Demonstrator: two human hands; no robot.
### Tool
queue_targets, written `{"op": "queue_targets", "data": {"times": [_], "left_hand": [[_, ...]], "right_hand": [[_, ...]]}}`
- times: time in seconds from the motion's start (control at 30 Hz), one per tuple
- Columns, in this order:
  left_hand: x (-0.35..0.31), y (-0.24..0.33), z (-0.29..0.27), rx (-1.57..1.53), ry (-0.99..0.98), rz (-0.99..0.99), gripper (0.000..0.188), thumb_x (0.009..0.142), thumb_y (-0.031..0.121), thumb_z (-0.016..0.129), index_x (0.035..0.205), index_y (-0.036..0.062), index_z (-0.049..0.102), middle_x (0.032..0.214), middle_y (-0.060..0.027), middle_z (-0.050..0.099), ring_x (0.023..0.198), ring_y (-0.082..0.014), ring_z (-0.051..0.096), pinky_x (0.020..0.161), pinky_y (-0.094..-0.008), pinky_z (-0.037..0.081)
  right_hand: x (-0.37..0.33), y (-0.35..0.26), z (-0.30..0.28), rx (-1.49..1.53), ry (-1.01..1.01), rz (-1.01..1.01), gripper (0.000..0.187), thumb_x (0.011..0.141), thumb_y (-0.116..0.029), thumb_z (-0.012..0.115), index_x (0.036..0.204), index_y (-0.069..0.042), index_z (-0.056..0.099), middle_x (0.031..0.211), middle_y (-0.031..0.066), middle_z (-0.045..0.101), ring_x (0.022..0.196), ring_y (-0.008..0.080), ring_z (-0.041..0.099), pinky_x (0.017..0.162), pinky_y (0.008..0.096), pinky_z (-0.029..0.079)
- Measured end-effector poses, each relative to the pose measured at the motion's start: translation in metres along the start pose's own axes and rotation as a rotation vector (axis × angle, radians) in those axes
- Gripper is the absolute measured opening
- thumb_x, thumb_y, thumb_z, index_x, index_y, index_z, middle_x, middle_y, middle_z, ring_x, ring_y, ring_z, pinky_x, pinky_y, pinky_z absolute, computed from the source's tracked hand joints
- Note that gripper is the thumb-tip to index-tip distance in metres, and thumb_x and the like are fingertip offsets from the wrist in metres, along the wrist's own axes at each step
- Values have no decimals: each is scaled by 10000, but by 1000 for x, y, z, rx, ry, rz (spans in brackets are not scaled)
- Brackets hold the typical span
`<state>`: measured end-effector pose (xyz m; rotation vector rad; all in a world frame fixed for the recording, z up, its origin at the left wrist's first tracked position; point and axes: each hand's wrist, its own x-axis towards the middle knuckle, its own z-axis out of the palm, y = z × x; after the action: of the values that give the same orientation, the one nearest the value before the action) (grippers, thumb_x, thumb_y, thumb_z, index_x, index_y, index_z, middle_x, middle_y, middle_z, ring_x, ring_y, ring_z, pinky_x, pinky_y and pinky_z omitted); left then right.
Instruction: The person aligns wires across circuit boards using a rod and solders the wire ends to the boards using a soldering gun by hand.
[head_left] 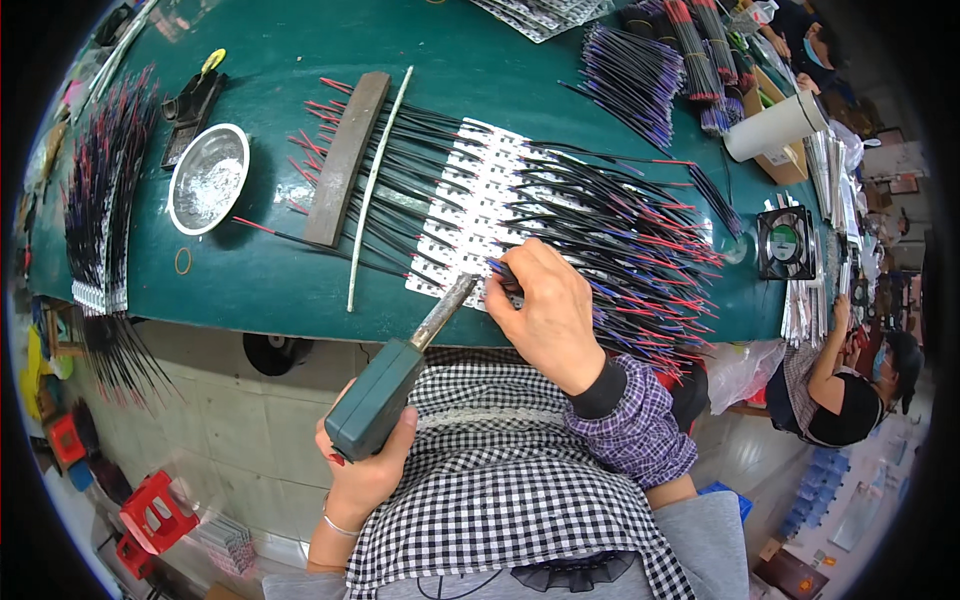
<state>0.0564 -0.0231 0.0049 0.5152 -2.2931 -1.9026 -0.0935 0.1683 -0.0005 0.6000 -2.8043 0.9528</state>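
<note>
In my left hand (368, 478) is a soldering gun with a dark green boxy handle (372, 408); its metal barrel slants up to the near edge of a white panel of small circuit boards (478, 185). Beside the tip, my right hand (548, 308) is closed in a pinch on the end of a dark wire (507, 272), partly hidden by the fingers. Rows of black wires with red and blue ends (620, 235) fan out to the right of the panel. More black wires run left, beneath a grey-brown bar (346, 165) and a thin pale stick (376, 185).
Left on the green table (290, 290) stand a white bowl (240, 150) and a black iron holder (195, 110). Wired boards (100, 210) overhang its left end. Wire bundles (635, 85), a white roll (775, 127) and a small fan (786, 243) lie right. Other people sit beyond.
</note>
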Motion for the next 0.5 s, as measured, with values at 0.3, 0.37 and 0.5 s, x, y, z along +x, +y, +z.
{"op": "queue_targets", "data": {"times": [0.3, 0.37, 0.5], "left_hand": [[9, -2, 4, 74, -74, 102, 147, 784, -42, 756, 911, -43, 680, 817, -84, 638, 647, -162, 608, 579, -293, 474], [9, 0, 5, 69, -81, 73, 141, 782, -46, 754, 900, -41, 676, 808, -81, 633, 639, -161, 603, 574, -294, 471], [9, 2, 6, 137, -85, 117, 125, 774, -51, 752, 866, -34, 669, 789, -83, 618, 618, -168, 596, 550, -298, 462]], "right_hand": [[0, 0, 1, -54, -2, 2, 148, 776, -58, 706, 844, -19, 580, 833, 113, 548, 798, 313, 595, 673, 428, 508], [1, 1, 1, -55, -8, 6, 147, 773, -54, 704, 842, -16, 579, 834, 114, 552, 804, 313, 599, 674, 429, 510], [2, 0, 0, -55, -12, 7, 139, 770, -50, 699, 826, -17, 576, 827, 114, 553, 801, 314, 599, 677, 429, 509]]}}
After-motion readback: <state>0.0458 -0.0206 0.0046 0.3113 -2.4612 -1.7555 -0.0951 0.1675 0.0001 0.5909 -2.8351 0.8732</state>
